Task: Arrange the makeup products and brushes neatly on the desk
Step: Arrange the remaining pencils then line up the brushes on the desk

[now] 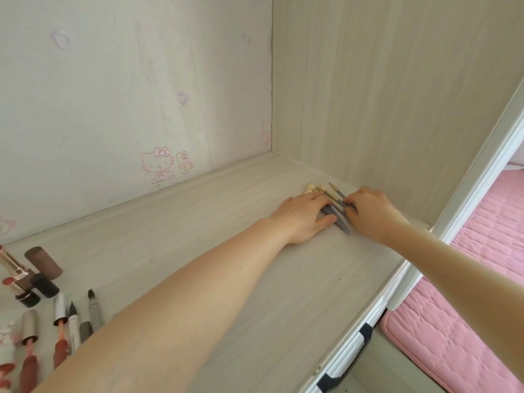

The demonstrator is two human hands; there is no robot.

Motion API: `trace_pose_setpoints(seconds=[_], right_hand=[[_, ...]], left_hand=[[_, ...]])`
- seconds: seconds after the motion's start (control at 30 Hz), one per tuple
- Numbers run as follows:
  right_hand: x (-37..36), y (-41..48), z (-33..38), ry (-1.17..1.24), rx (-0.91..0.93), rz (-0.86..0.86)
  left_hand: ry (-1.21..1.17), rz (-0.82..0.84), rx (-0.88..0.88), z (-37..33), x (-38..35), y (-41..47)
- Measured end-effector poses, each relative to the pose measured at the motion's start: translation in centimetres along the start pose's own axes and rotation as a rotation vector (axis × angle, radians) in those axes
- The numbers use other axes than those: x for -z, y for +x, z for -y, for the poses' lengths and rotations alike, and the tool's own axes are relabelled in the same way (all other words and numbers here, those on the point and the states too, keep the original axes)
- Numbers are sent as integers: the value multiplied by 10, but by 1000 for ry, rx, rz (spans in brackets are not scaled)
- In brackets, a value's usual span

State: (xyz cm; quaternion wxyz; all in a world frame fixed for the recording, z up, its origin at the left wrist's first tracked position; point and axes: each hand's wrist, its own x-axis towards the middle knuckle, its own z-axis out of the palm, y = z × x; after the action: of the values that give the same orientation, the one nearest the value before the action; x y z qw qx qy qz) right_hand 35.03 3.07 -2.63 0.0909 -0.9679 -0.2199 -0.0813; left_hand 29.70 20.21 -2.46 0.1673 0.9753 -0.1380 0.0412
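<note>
Several makeup brushes [336,207] with grey handles and pale bristles lie side by side on the light wooden desk [226,236], in the far right corner by the side panel. My left hand [300,219] rests flat on the desk against their left side, fingers over the handles. My right hand [368,212] presses in from the right, its fingertips pinching a thin brush handle. At the desk's near left lie lipsticks [19,282], lip gloss tubes [61,330] and marker-like pens [93,310].
A back wall [127,95] with pink cartoon prints and a wooden side panel [397,95] close in the desk. The desk's front edge runs diagonally at right, with a drawer handle [348,361] below. A pink quilted bed [467,293] lies beyond.
</note>
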Motion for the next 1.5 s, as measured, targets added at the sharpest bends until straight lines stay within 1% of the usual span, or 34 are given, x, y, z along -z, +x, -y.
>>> trace_pose_setpoints(seconds=[0.2,0.33,0.47,0.6,0.67,0.83,0.97,1.03,1.13,1.3,1.4,1.5], right_hand=[[8,-13,11,41,-29,-2],[16,-12,10,89,-104,29],[18,-12,12,179,-184,33],[23,-11,10,89,-265,57],[24,-9,9,62,-263,74],[26,-5,8,-3,-260,200],[29,-2,3,17,-286,237],[31,-2,2,75,-324,237],[30,-2,1,255,-378,197],[26,-4,5,407,-343,95],[22,2,7,402,-348,50],[17,7,13,353,-376,65]], left_hand=[[-60,49,-6,14,12,-13],[-96,24,31,21,17,-17],[48,-25,86,25,17,-23],[282,-153,215,26,17,-24],[302,-187,271,28,17,-24],[265,-141,351,29,20,-26],[85,-109,485,24,30,-26],[35,-107,545,22,36,-25],[-89,-146,577,18,42,-24],[-381,-237,610,4,41,-12],[-509,-260,618,-7,35,2],[-486,-236,643,-18,24,15]])
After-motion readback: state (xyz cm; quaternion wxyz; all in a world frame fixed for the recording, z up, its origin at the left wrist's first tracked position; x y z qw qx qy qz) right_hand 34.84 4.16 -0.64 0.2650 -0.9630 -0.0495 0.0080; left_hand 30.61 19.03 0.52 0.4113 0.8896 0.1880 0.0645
